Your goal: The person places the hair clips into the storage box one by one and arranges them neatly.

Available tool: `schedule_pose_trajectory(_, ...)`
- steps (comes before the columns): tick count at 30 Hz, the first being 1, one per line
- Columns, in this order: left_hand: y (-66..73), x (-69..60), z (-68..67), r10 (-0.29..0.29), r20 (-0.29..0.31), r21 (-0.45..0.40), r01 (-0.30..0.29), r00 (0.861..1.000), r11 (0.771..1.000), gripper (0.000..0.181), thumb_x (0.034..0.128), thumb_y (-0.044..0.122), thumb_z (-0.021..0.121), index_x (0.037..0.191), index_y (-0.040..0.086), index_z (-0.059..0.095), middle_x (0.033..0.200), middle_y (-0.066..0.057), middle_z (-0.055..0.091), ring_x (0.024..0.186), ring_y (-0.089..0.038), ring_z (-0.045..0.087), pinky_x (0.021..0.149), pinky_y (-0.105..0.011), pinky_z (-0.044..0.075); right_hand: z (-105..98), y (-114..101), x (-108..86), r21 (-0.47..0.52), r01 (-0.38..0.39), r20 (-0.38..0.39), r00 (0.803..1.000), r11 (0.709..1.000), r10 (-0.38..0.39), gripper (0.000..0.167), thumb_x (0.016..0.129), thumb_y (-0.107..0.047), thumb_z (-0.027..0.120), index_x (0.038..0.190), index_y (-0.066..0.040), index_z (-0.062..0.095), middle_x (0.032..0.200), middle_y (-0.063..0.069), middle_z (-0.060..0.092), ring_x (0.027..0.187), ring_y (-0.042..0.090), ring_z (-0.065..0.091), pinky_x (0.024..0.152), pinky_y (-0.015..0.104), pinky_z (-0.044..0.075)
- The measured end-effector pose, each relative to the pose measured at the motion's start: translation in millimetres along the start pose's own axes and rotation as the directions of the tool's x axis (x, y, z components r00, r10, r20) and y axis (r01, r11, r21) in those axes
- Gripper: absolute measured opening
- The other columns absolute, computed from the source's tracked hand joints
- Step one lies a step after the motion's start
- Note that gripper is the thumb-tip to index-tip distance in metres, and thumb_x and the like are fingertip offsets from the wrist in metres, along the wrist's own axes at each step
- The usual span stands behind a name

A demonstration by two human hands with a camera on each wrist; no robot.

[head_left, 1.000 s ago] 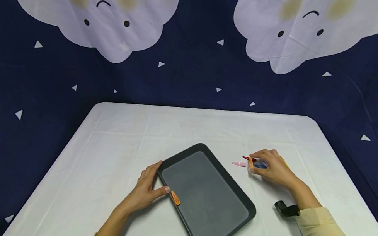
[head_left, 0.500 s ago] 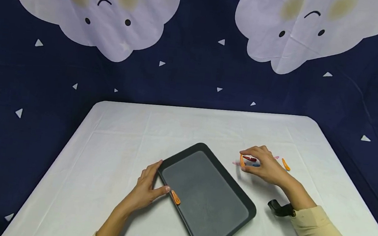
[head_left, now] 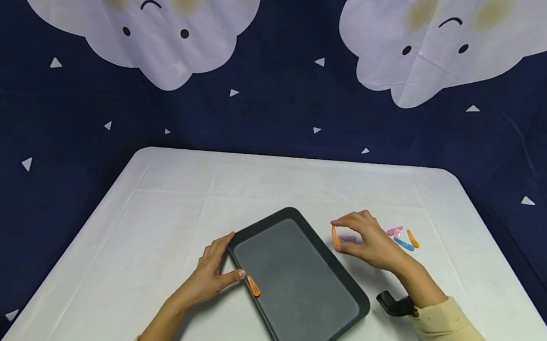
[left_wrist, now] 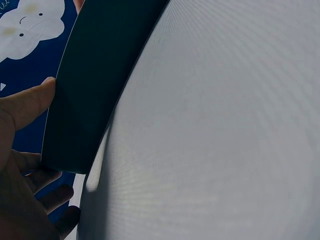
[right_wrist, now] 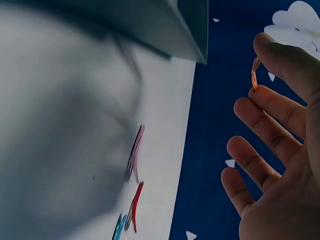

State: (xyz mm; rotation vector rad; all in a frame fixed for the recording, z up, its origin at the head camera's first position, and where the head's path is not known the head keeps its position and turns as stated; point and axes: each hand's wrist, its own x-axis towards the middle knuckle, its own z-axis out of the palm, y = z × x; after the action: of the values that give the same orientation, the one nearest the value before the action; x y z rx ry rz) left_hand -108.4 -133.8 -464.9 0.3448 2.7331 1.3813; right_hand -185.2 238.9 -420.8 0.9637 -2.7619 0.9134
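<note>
Clip (head_left: pixel 334 236), orange, pinched by the right hand (head_left: pixel 369 240) near the tray (head_left: pixel 300 292), probably wants a light, steady grip while the left hand (head_left: pixel 211 276), fingers spread, braces the opposite side.

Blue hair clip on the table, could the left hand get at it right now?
Probably not: the left hand holds the tray by its edge, and both the tray and the right hand seem to lie between it and the blue clip.
</note>
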Motion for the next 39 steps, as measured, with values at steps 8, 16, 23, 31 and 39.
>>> schedule_pose_trajectory(8,-0.8,-0.5,0.1,-0.002,-0.001,-0.001,0.002,1.0,1.0,0.088,0.0793,0.032,0.074,0.149,0.01,0.025,0.151,-0.015,0.03,0.137,-0.033,0.024,0.105,-0.064,0.019,6,-15,5.6,0.014,0.041,0.028,0.999,0.999,-0.041,0.051,0.076,-0.029,0.078,0.123,-0.017,0.062,0.121,-0.005,0.061,0.113,0.014,0.042,0.092,0.042,0.035)
schedule_pose_trajectory(16,-1.0,-0.2,0.3,0.005,-0.006,0.003,-0.005,1.0,1.0,0.088,0.0793,0.031,0.074,0.149,0.01,0.025,0.15,-0.015,0.03,0.137,-0.033,0.024,0.105,-0.064,0.019,10,-28,11.6,0.008,0.066,0.054,0.996,0.998,-0.066,0.049,0.077,-0.03,0.077,0.123,-0.02,0.062,0.122,-0.007,0.06,0.114,0.014,0.042,0.091,0.041,0.036)
schedule_pose_trajectory(23,-1.1,-0.1,0.4,0.001,-0.005,0.003,-0.001,1.0,1.0,0.088,0.0794,0.031,0.074,0.149,0.009,0.025,0.151,-0.015,0.03,0.137,-0.033,0.024,0.105,-0.065,0.018,18,-36,18.2,-0.004,0.111,0.07,0.991,0.994,-0.11,0.049,0.077,-0.027,0.078,0.123,-0.022,0.062,0.12,-0.007,0.061,0.112,0.013,0.044,0.093,0.041,0.036)
schedule_pose_trajectory(31,0.3,-0.1,0.7,0.001,-0.004,0.003,-0.001,1.0,1.0,0.088,0.0797,0.031,0.074,0.149,0.01,0.025,0.151,-0.016,0.03,0.138,-0.034,0.024,0.105,-0.065,0.018,29,-43,23.5,-0.009,0.135,0.09,0.987,0.991,-0.134,0.048,0.077,-0.029,0.077,0.122,-0.021,0.062,0.119,-0.008,0.061,0.111,0.013,0.044,0.092,0.039,0.036)
schedule_pose_trajectory(39,0.5,-0.7,0.5,0.004,-0.008,0.005,-0.004,1.0,1.0,0.088,0.0795,0.03,0.074,0.149,0.008,0.025,0.151,-0.016,0.03,0.137,-0.033,0.024,0.105,-0.065,0.019,40,-51,27.0,-0.011,0.171,0.118,0.979,0.985,-0.169,0.049,0.077,-0.03,0.077,0.122,-0.017,0.063,0.12,-0.006,0.06,0.111,0.014,0.044,0.092,0.041,0.038)
